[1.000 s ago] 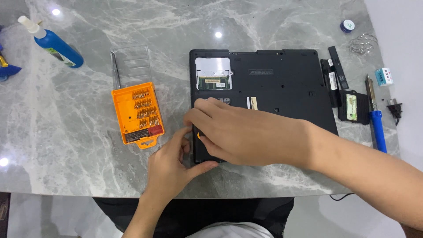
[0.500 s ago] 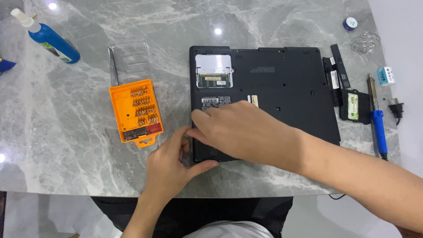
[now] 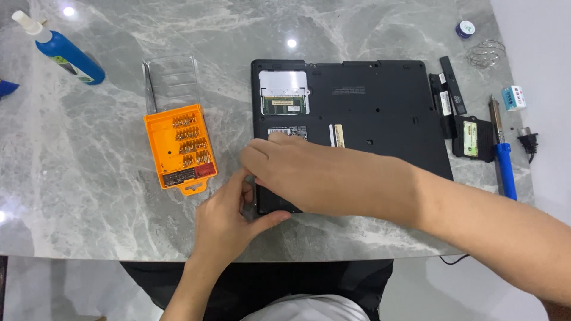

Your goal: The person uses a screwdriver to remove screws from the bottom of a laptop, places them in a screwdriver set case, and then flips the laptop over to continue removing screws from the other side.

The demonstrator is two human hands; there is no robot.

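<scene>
Basically both hands [image 3: 285, 178] at laptop [image 3: 380, 107] front-left corner, table [image 3: 89, 178] edge nr.

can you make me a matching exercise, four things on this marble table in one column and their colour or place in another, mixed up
Things:
1. bit set tray
2. spray bottle
3. laptop
4. soldering iron

Descriptions:
a. black, underside up, under both hands
b. orange, left of the laptop
c. blue handle, near the right edge
d. blue, far left corner

Pairs: 1-b, 2-d, 3-a, 4-c
</scene>
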